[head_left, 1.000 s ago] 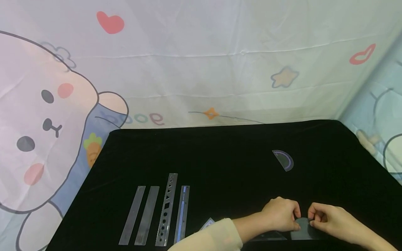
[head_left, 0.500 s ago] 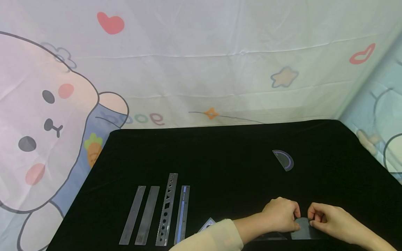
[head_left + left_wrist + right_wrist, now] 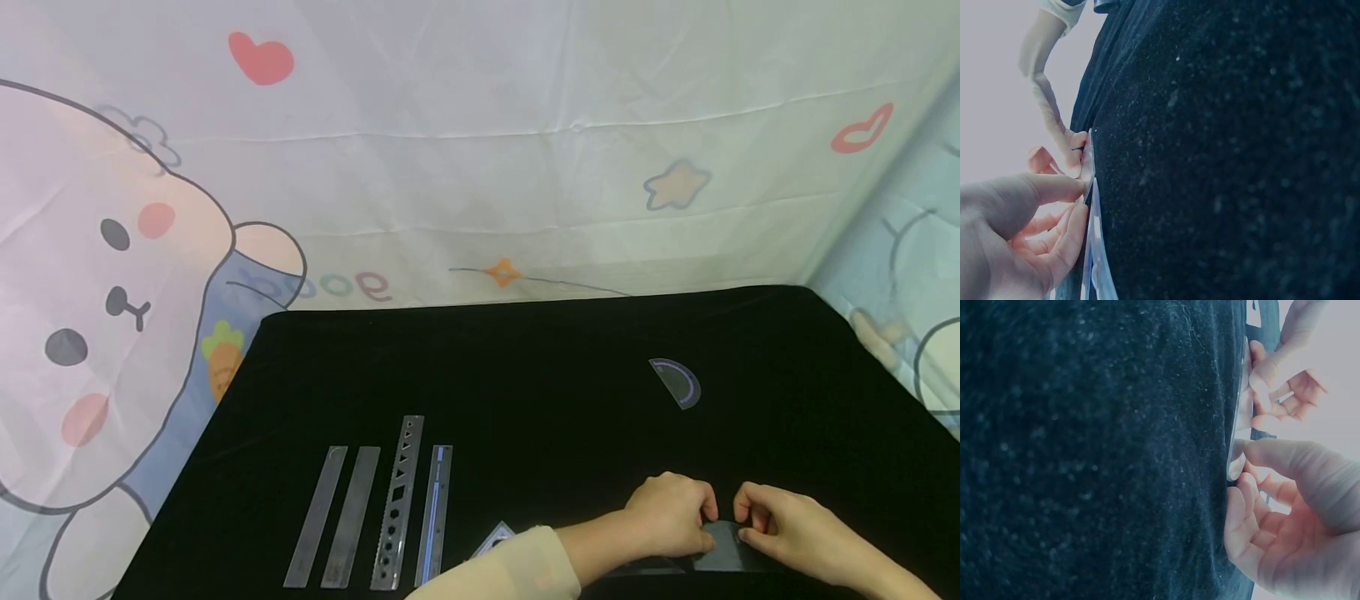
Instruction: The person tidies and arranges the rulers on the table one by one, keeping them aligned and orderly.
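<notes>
A clear, round-topped plastic protractor (image 3: pixel 723 552) lies at the near right of the black cloth, straight edge toward the person. My left hand (image 3: pixel 670 514) pinches its left side between thumb and fingers. On the opposite side, my right hand (image 3: pixel 798 532) pinches the curved edge, thumb in front and fingertips bent. The left wrist view has the sheet (image 3: pixel 1089 156) edge-on at the left thumb tip. In the right wrist view the right thumb lies against the plastic (image 3: pixel 1238 450). Another flat clear piece (image 3: pixel 648 568) shows under the left wrist, partly hidden.
Two plain rulers (image 3: pixel 317 517) (image 3: pixel 352 517), a stencil ruler (image 3: pixel 398 504) and a blue-striped ruler (image 3: pixel 435 512) lie side by side at left. Part of a clear template (image 3: pixel 497 535) shows beyond the left sleeve (image 3: pixel 517 567). A small protractor (image 3: pixel 678 383) lies farther back.
Both hands stay at the protractor with almost no movement. The head view shifts very slightly; the rulers and small protractor keep their places.
</notes>
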### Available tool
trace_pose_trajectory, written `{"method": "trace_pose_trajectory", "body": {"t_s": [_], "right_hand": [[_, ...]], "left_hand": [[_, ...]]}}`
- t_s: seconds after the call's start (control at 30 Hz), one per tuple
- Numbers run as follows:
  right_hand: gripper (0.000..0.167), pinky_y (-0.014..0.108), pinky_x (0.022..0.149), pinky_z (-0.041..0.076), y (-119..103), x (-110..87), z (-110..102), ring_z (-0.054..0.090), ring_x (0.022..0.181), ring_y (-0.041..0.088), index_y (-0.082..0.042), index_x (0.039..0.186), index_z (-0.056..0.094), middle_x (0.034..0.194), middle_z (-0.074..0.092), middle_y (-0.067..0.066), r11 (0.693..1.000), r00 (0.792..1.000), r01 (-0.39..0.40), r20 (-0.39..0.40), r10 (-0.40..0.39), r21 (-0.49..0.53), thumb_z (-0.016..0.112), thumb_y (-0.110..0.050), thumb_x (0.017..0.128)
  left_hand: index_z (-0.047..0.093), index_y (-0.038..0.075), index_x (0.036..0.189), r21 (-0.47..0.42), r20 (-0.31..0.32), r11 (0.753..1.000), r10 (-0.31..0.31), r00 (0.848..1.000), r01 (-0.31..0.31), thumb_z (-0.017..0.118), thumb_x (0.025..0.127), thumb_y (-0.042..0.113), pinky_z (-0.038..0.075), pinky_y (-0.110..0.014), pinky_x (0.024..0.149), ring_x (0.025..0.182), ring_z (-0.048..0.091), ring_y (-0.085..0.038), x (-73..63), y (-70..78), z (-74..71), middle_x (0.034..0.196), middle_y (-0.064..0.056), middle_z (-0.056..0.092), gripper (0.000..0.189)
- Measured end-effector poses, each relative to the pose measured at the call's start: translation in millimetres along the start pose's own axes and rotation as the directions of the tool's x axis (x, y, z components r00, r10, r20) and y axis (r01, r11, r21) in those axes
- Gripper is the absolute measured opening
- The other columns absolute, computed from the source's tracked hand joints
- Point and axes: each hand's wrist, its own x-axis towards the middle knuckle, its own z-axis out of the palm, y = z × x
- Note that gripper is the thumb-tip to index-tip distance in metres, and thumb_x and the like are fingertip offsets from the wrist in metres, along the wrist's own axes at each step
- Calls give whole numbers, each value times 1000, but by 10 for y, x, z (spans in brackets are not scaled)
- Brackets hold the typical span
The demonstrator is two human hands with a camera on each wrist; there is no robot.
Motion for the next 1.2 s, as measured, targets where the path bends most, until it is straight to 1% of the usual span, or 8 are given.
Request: {"method": "trace_pose_trajectory", "body": {"t_s": [0.33,0.47,0.53,0.77,0.93,1.1,1.2], "right_hand": [[19,20,46,40,-4,12,6,46,52,3,-15,85,52,65,48,-5,1000,999,-31,-4,31,2,67,-15,74],[19,20,46,40,0,10,7,46,52,3,-14,85,52,65,48,-4,999,999,-34,-4,34,4,68,-15,74],[19,20,46,40,7,2,1,45,52,3,-14,86,52,66,48,-4,1000,1000,-23,1,23,8,67,-15,75],[17,20,48,43,27,9,-67,48,54,2,-11,94,55,70,53,-5,999,1000,-8,13,8,41,63,-17,81],[18,19,51,45,24,49,-128,50,59,-1,-10,98,57,74,56,-5,1000,999,-10,-39,11,8,62,-17,83],[16,19,54,46,-11,112,-193,54,63,-2,-10,101,59,79,60,-5,999,992,-41,-119,38,-25,60,-18,87],[19,20,54,46,-29,148,-246,55,64,0,-9,105,59,83,63,-4,999,989,-45,-144,41,-25,57,-21,90]], "left_hand": [[61,30,90,-5,7,1000,15,1000,-15,73,75,32,37,-10,44,55,43,7,-2,-12,-1,64,20,48,19],[61,31,89,-2,8,1000,19,1000,-19,73,75,32,37,-10,45,55,43,7,5,-19,3,64,21,48,19],[61,31,90,-10,13,1000,20,1000,-19,73,75,32,37,-10,45,55,44,7,8,-24,2,64,21,48,19],[62,28,91,-106,33,994,41,999,-37,71,78,30,37,-8,50,56,45,8,20,-73,-36,64,20,50,17],[63,27,90,-148,13,988,43,999,-41,71,78,29,36,-7,52,56,46,9,28,-100,-75,62,21,52,15],[64,26,88,-171,-39,984,38,999,-44,71,78,29,36,-6,52,57,46,10,41,-143,-118,63,22,52,13],[65,24,88,-207,-71,977,29,997,-43,71,78,28,36,-6,53,59,46,11,49,-183,-153,65,22,53,12]]}}
